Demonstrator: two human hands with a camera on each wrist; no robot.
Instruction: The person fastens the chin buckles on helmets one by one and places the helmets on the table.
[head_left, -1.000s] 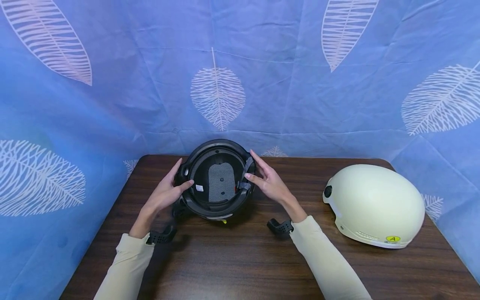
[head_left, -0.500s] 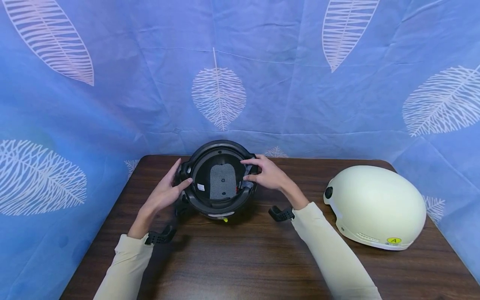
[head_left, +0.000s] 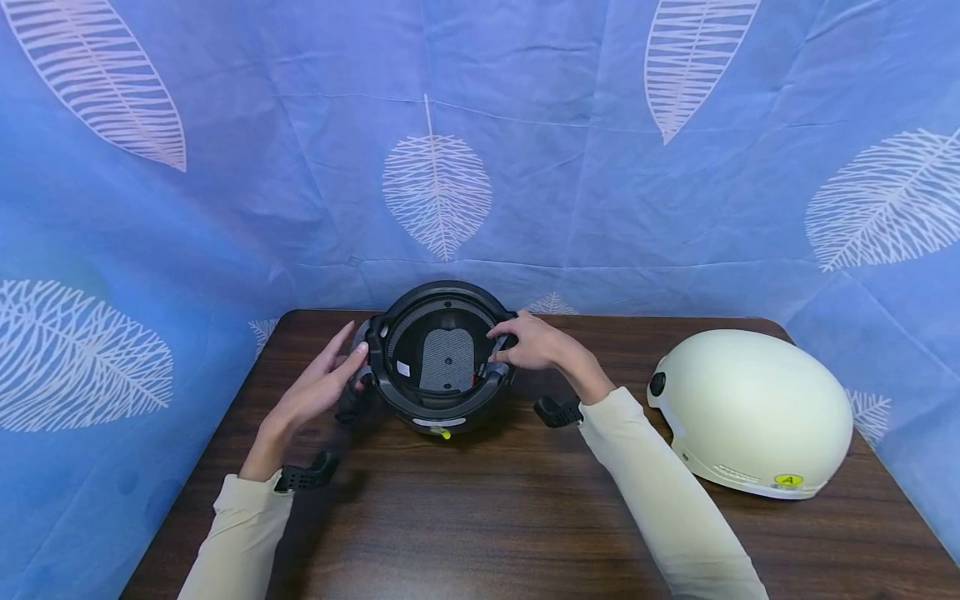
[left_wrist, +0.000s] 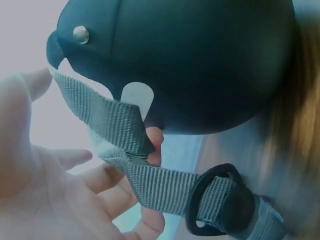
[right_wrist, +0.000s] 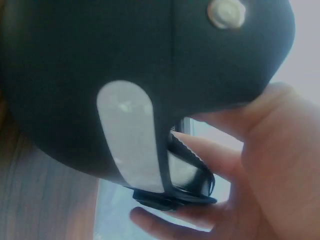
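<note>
A black helmet (head_left: 448,408) lies upside down on the table, its padded inside facing up. At its left side my left hand (head_left: 322,379) has the grey chin strap (left_wrist: 107,120) between thumb and fingers. The strap crosses in front of several fingers in the left wrist view, and a black plastic buckle piece (left_wrist: 215,200) hangs from it. My right hand (head_left: 536,343) reaches over the right rim and pinches a dark strap end (right_wrist: 190,172) inside it. The right wrist view shows a rivet (right_wrist: 226,13) above this hand; part of the right grip is hidden by the shell.
A cream helmet (head_left: 757,408) with a yellow sticker rests at the right of the dark wood table (head_left: 450,525). Behind the table hangs a blue cloth (head_left: 540,208) with white leaf prints. Each wrist wears a black camera band (head_left: 307,475).
My left thumb has left the inside of the left rim and moved out to the strap. The right hand has come over the right rim, its fingertips now inside. The helmet has turned slightly.
</note>
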